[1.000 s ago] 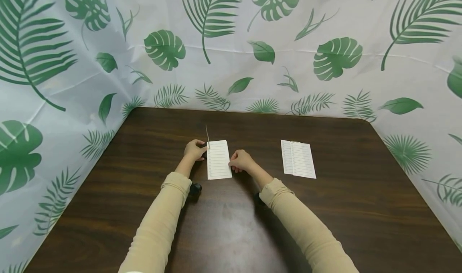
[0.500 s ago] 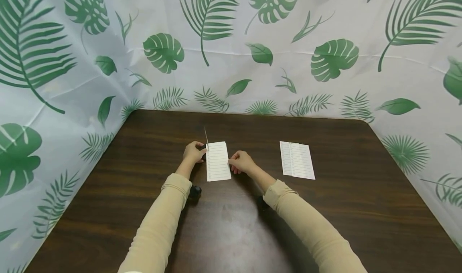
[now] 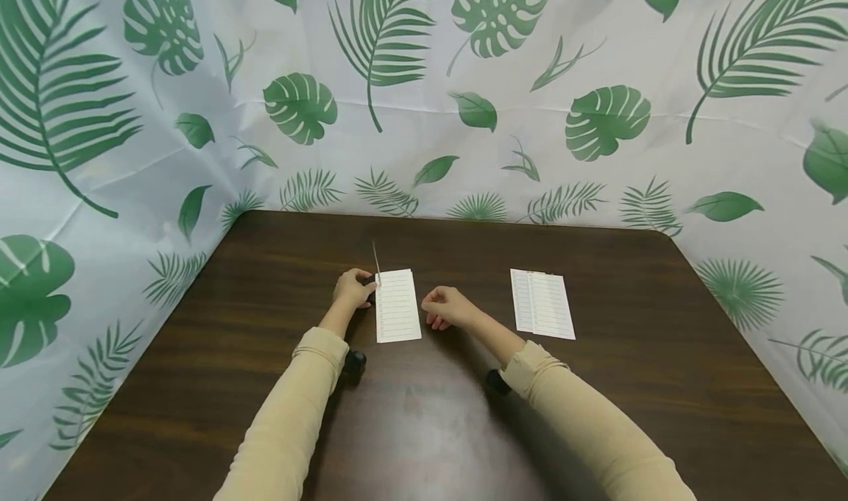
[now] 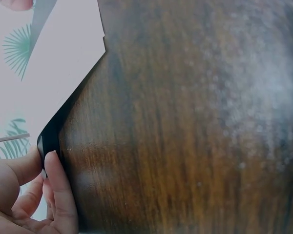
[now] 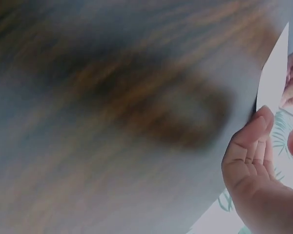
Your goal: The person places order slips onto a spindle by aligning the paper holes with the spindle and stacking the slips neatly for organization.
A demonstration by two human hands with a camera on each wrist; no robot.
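Note:
Two or more white cards with printed rows [image 3: 397,306] lie slightly offset on the dark table. My left hand [image 3: 352,289] pinches a black piece at their left edge; in the left wrist view this black piece [image 4: 50,139] runs under the card, between thumb and fingers. I cannot tell what kind of thing it is. A thin rod [image 3: 375,260] sticks up beside the cards' top left corner. Just off the cards' right edge is my right hand [image 3: 450,308], fingers loosely bent, holding nothing. In the right wrist view its fingertips [image 5: 263,116] overlap the card's near end.
To the right lie two overlapping printed white sheets [image 3: 543,304], with small dark marks along their top edge. The wood-grain table [image 3: 629,383] reaches back to a white sheet wall with green leaf print [image 3: 477,111]. Black wrist cameras [image 3: 355,363] sit under both wrists.
My right hand has come away from the cards' right edge, moving slightly right, its forearm swinging outward. The left hand keeps its grip on the black piece. The head view has tilted up a little.

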